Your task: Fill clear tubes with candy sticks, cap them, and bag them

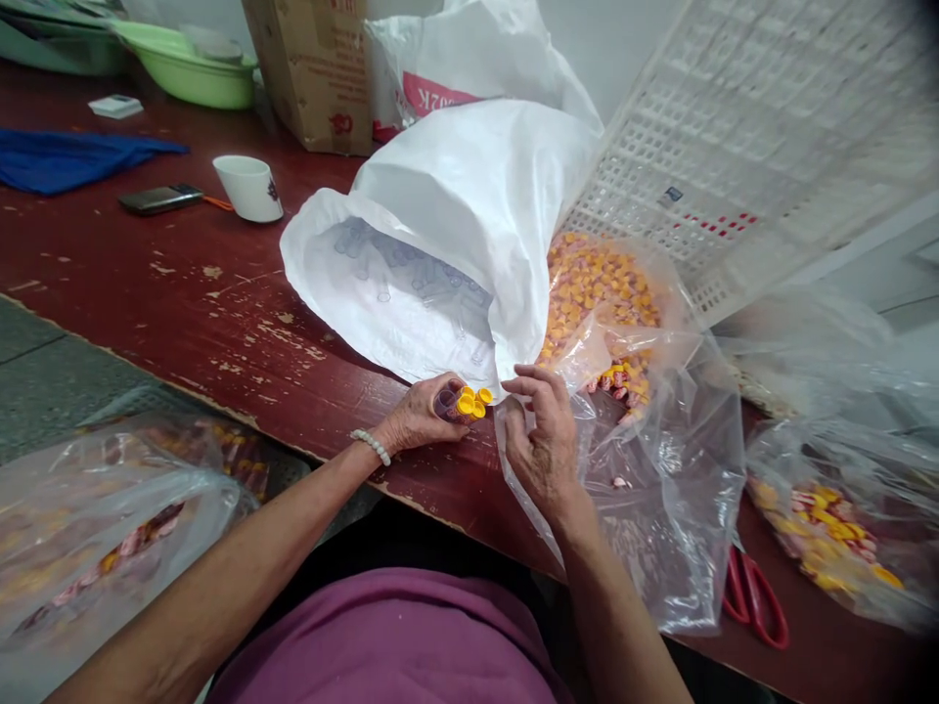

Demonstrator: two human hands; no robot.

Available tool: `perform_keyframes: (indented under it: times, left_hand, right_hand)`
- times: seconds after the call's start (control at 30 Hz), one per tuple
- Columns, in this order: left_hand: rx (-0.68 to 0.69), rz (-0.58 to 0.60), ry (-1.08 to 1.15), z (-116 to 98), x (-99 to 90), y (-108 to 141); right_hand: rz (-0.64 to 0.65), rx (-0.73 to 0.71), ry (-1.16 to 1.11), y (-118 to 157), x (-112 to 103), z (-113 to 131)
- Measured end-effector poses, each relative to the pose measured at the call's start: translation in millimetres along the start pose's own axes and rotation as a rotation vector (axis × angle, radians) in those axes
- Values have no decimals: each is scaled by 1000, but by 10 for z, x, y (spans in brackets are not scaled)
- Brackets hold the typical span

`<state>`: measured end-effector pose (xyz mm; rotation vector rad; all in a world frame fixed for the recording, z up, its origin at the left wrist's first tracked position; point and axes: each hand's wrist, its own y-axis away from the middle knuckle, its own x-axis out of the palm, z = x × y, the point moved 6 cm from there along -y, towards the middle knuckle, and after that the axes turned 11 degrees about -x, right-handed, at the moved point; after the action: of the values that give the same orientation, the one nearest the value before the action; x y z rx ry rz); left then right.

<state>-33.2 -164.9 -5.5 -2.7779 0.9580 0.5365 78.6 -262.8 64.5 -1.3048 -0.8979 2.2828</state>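
My left hand is closed around a small bunch of clear plastic tubes with yellow caps, whose round ends face right. My right hand is just to the right of the caps, fingers bent and thumb apart, with nothing visible between them. It is beside the lower edge of a white sack, which lies on its side with its mouth towards me. Clear tubes show inside the sack. Right of it, a clear plastic bag holds many yellow caps, some with red-and-white pieces.
A white cup, a dark phone-like device and a blue cloth are on the worn red table. Behind stand a carton and green basin. A white crate leans right; red-handled scissors lie near another bag.
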Motion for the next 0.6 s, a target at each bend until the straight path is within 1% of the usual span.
perform_keyframes:
  times: [0.03, 0.07, 0.13, 0.2, 0.23, 0.27, 0.3, 0.33, 0.37, 0.4, 0.47, 0.5, 0.53, 0.57, 0.6]
  left_hand:
    - [-5, 5, 12, -1, 2, 0]
    - [-8, 12, 31, -2, 2, 0]
    - [-12, 22, 73, 4, 0, -1]
    - [-21, 16, 74, 26, -3, -3]
    - [-24, 9, 58, 43, -2, -5]
    - [-25, -1, 39, 62, -1, -8]
    - [-24, -10, 26, 85, 4, -12]
    - [-28, -15, 20, 114, 11, -17]
    - [-38, -17, 21, 145, 20, -25]
    - [-50, -20, 27, 176, 28, -32]
    - [-61, -14, 47, 211, 44, -44]
    - [-57, -1, 61, 211, 53, -46]
    - [-49, 12, 74, 201, 58, -46]
    - [-40, 20, 88, 185, 59, -45]
    - [-35, 29, 99, 168, 58, -42]
  right_hand:
    - [3, -19, 50, 33, 28, 16]
    - [37, -46, 100, 71, 93, 42]
    - [156, -97, 188, 152, 281, 103]
    - [248, -110, 241, 204, 418, 145]
    - [266, -113, 247, 205, 434, 157]
    - [257, -122, 240, 189, 403, 159]
    - [219, -130, 223, 158, 322, 140]
    - [155, -124, 204, 122, 192, 83]
    - [67, -94, 195, 89, 20, -25]
    - [-40, -35, 208, 70, -185, -187]
    - [-237, 177, 295, 100, -595, -657]
    - [-284, 306, 367, 142, -752, -930]
    - [-242, 461, 428, 190, -834, -1226]
    - [-104, 595, 463, 232, -828, -1513]
    - [-52, 633, 459, 249, -812, -1728]
